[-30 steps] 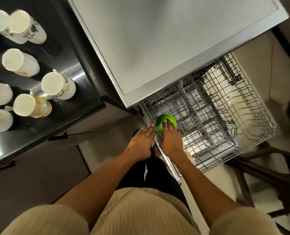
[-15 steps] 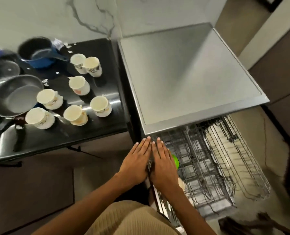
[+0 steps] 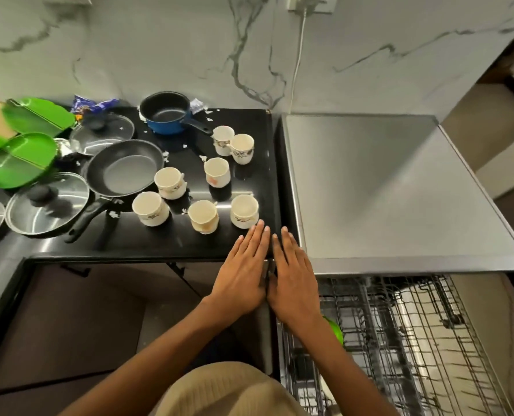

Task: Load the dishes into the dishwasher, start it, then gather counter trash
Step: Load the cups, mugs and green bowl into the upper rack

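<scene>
Raised from rack [image 3: 414,340] to counter [image 3: 159,247] edge: left hand [image 3: 243,271], right hand [image 3: 291,280], both flat, empty. Green bowl [image 3: 335,328] loaded. Cups [image 3: 243,211] near fingertips; nearest first, gripped by body, inverted into rack.

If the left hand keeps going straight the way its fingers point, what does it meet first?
Most likely the nearest cup at the counter's front right: the left hand lies flat, fingers aimed up and slightly right, fingertips just short of it. Height over the counter is unclear.
</scene>
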{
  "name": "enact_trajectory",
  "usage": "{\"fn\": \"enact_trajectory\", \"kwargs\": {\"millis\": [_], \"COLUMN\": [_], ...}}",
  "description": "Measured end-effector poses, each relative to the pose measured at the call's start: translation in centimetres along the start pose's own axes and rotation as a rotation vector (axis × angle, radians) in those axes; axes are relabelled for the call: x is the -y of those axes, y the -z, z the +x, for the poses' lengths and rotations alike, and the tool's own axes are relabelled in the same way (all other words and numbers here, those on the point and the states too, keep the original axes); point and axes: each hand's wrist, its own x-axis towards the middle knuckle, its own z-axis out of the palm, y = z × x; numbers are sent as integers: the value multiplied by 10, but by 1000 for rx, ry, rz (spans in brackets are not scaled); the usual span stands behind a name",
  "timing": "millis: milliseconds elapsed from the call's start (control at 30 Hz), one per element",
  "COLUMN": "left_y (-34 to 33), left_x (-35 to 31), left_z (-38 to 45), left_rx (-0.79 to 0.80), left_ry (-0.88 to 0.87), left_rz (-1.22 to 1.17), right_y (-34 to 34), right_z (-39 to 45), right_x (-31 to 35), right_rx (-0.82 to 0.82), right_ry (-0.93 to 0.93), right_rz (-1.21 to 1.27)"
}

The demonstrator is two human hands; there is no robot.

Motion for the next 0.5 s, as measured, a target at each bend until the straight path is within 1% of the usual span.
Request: {"fn": "enact_trajectory", "kwargs": {"millis": [133, 333, 500], "left_y": [14, 45, 71], "left_x": [30, 83, 131], "left_z": [22, 61, 100], "left_rx": [-31, -48, -83], "left_ry": [38, 8, -29], "left_rz": [-40, -106, -100], "right_y": [1, 1, 3], "right_z": [37, 106, 164], "right_x": [19, 50, 75], "right_rx": [-31, -88, -98], "right_ry": [13, -13, -15], "right_rz": [15, 12, -10]}}
